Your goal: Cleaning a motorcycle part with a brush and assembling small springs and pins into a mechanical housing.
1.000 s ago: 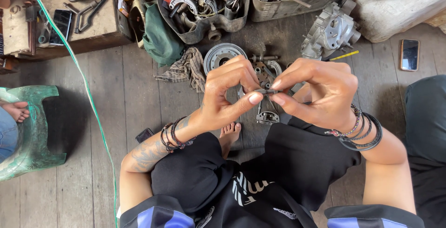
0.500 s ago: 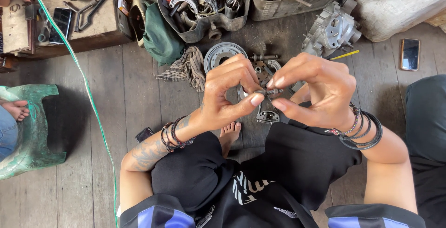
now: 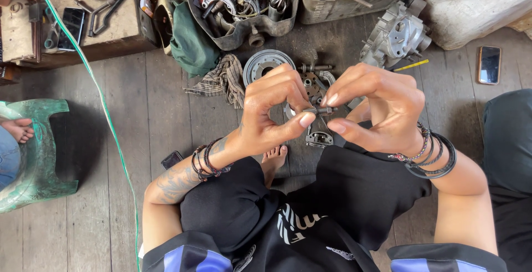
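Both hands meet above my lap over a small dark metal bolt [image 3: 320, 109]. My left hand [image 3: 272, 109] pinches one end of it between thumb and fingers. My right hand [image 3: 376, 107] pinches the other end. Below the hands, on the wooden floor, lie a grey metal bracket part [image 3: 319, 136], a round metal disc [image 3: 265, 65] and a dark engine piece [image 3: 313, 82]. My bare foot [image 3: 274, 162] shows between my knees.
A checked rag [image 3: 220, 81] and green cloth [image 3: 190, 43] lie on the floor. Two tubs of engine parts [image 3: 244, 6] and a grey engine casing [image 3: 396, 36] stand at the top. A phone [image 3: 489, 65] lies right. Another person's foot rests by a green stool [image 3: 34, 155] left.
My fingers have shifted slightly on the bolt, and the two hands have drawn a little apart, showing more of it between them.
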